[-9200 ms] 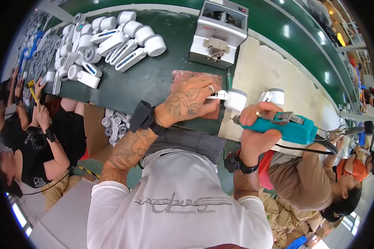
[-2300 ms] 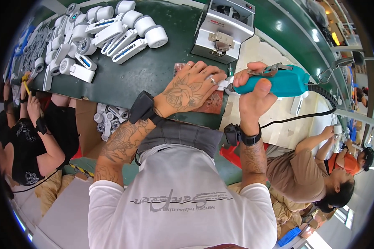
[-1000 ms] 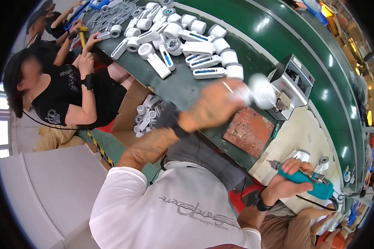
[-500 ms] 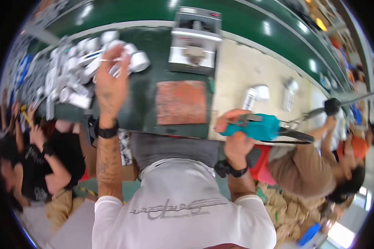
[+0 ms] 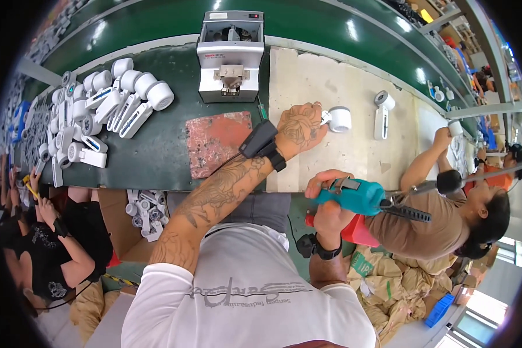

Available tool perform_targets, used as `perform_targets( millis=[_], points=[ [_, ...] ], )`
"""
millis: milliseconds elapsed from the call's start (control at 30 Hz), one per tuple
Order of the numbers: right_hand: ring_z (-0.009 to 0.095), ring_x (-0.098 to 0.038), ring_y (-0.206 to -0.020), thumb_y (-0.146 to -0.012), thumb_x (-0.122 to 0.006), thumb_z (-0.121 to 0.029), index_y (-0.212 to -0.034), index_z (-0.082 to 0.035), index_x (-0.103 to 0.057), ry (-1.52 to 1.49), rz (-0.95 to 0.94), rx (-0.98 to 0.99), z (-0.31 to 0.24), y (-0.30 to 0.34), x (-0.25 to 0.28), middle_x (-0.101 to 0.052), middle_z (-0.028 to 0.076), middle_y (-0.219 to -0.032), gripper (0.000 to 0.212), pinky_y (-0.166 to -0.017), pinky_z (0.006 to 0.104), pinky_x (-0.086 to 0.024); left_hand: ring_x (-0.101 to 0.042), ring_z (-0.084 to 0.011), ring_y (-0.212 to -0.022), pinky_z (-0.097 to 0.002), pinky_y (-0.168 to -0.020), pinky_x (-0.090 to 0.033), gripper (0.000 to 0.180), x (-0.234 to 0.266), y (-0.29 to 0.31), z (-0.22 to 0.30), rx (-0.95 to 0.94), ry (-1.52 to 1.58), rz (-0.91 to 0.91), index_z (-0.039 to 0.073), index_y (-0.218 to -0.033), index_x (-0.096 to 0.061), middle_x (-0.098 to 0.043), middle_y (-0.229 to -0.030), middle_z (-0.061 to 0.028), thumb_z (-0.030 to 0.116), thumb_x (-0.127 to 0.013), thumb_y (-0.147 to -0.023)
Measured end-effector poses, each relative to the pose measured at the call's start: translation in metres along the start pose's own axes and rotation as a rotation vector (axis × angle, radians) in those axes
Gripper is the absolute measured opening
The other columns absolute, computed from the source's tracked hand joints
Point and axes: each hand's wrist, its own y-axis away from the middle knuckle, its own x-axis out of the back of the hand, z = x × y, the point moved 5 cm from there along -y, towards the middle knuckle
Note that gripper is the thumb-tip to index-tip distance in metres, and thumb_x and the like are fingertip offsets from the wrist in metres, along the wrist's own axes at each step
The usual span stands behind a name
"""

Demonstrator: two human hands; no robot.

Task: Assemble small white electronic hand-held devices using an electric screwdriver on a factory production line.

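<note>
My left hand (image 5: 300,127) reaches across to the right, over the cream board (image 5: 296,75). Its fingers are closed round the handle of a white round-headed device (image 5: 340,119), probably a small handheld fan, which is at the board. In my right hand (image 5: 332,219), near the front edge of the bench, is a teal electric screwdriver (image 5: 358,196) hanging from a cord and arm. A second white device (image 5: 382,116) lies on the board to the right. Many more form a pile (image 5: 107,107) on the green bench top at the left.
A grey-white screw feeder (image 5: 229,64) stands at the back middle. In front lie a worn red mat (image 5: 209,142) and a small green-handled tool (image 5: 262,109). Below the bench is a carton (image 5: 113,223) of parts. Co-workers sit at left and right (image 5: 426,229).
My left hand has moved from the pile at the left to the device on the board. The right hand still holds the electric screwdriver. The view has shifted.
</note>
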Motion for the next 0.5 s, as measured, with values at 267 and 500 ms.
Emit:
perform_targets(
  millis=[267, 500],
  points=[
    [0.017, -0.065, -0.079, -0.09, -0.068, -0.013, -0.109, 0.004, -0.063, 0.104, 0.082, 0.061, 0.037, -0.046, 0.015, -0.066, 0.006, -0.087, 0.026, -0.069, 0.0288, -0.05, -0.064, -0.0308, -0.093, -0.0461, -0.077, -0.054, 0.029, 0.09, 0.063, -0.006, -0.287, 0.136, 0.116, 0.006, -0.103, -0.065, -0.06, -0.095, -0.0099, 0.025, -0.072, -0.082],
    [0.019, -0.063, -0.077, -0.094, -0.072, -0.049, -0.116, 0.006, -0.058, 0.076, -0.026, -0.006, 0.028, -0.074, -0.023, -0.062, 0.007, -0.081, 0.061, -0.067, 0.029, -0.048, -0.066, -0.0353, -0.095, -0.0452, -0.079, -0.054, 0.023, 0.134, 0.106, -0.065, -0.077, 0.12, 0.131, 0.006, -0.101, -0.067, -0.063, -0.099, -0.012, 0.024, -0.07, -0.085]
  ],
)
